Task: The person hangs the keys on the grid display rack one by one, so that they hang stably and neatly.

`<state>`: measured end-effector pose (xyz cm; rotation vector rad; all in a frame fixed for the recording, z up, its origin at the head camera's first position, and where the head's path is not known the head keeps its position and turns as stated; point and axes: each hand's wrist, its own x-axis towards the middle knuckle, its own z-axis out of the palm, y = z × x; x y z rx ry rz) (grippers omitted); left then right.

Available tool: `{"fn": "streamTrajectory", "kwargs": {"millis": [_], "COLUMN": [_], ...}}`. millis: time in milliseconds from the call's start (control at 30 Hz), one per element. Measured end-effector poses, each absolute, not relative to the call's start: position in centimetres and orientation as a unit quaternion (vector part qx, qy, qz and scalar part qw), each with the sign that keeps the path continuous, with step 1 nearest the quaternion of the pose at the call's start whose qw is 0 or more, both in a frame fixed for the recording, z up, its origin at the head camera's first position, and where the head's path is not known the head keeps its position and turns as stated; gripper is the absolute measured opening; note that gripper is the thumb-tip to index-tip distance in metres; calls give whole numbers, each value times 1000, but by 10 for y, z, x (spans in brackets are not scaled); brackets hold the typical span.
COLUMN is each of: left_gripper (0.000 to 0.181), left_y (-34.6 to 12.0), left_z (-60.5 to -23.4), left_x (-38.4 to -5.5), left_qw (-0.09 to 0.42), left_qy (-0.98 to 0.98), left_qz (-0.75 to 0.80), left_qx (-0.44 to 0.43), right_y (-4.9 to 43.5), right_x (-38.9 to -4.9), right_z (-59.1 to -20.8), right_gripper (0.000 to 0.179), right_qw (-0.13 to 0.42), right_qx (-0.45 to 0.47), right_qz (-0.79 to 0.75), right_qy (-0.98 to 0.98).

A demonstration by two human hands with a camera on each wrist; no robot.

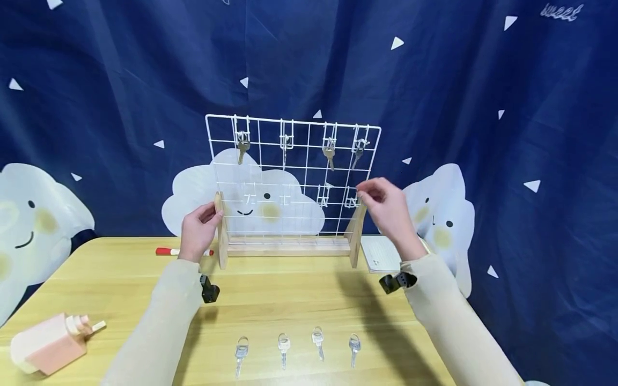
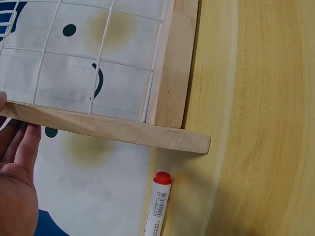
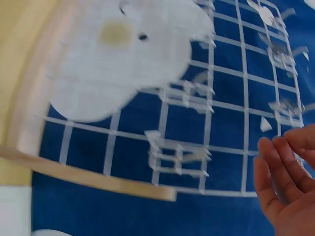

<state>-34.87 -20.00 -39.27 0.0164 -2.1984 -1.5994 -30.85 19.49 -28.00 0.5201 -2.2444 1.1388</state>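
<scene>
Apparently the left hand (image 1: 198, 231) is steadying things: its thumb and fingers pinch the left wooden post (image 1: 221, 230) of the wire rack (image 1: 306, 168), which stands along the worktop (image 1: 270, 300)'s back edge. The right hand (image 1: 388, 208) is beside the rack's right edge, near the lower corner hook (image 1: 351, 199). Its fingers are bent, tips gathered close to the thumb; no key shows in them, but blur in the right wrist view means I cannot tell whether they pinch anything.

Four hung keys (image 1: 330, 153) dangle from the upper hooks, one each, while no keys show on the lower hooks. Four loose keys (image 1: 284, 344) lie in a row towards the worktop's front edge.

The main risk, I think, is a tug on the post tilting the stand, which could set the hung keys swinging and shake one off. A brush from the right fingers could also knock the corner hook out of place. Lower down, either sleeve (image 1: 441, 308) might sweep the loose keys out of line if an arm drops. The marker (image 2: 157, 206) by the back edge, just outside the left post, could roll if nudged.
</scene>
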Motion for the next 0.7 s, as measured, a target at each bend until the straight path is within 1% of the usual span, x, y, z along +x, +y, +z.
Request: {"fn": "streamTrajectory", "kwargs": {"millis": [300, 500, 700], "left_gripper": [43, 42, 42], "left_y": [-202, -203, -205], "left_z": [-393, -392, -393], "left_x": [-350, -350, -350], "left_qw": [205, 203, 209], "left_qy": [-791, -788, -788], "left_qz": [-577, -581, -579], "left_qx": [-3, -6, -9], "right_y": [157, 129, 100], "right_x": [-278, -260, -243], "right_z": [-327, -352, -372], "right_gripper": [11, 13, 16], "right_qw": [147, 43, -26], "right_qx": [268, 316, 349], "right_qz": [380, 356, 338], "right_qy": [-873, -878, -873]}}
